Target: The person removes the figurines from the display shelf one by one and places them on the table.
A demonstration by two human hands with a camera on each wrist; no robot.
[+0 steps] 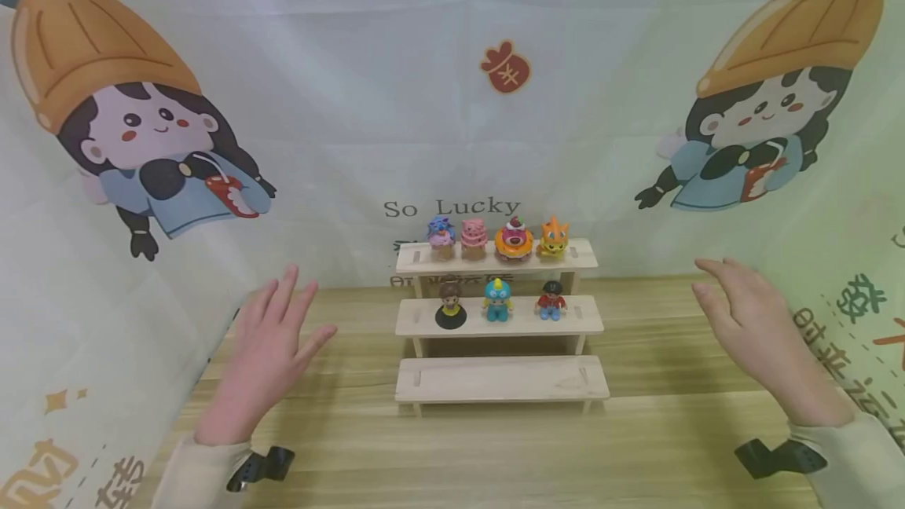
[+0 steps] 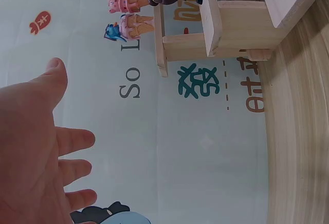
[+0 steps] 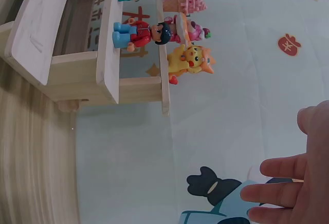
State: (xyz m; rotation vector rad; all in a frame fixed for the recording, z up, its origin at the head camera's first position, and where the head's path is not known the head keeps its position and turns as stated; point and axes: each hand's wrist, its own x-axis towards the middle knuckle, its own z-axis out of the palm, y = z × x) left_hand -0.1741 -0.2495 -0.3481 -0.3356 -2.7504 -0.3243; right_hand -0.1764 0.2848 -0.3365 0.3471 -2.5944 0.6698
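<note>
In the head view, a pale wooden stand with three tiers sits on the table between my hands. Its top tier carries a blue-and-pink ice cream figure, a pink cone figure, a bear figure in an orange ring and an orange-and-yellow figure. On the middle tier stand a brown-haired figure on a black base, a teal figure and a red-coated figure with a black hat. My left hand, fingers spread, and my right hand, fingers extended, hold nothing, apart from the stand.
Behind the stand hangs a pale printed cloth with cartoon children and lettering, which also runs along both sides. The wood-grain tabletop spreads in front of the stand and to either side. A black strap device is on each wrist.
</note>
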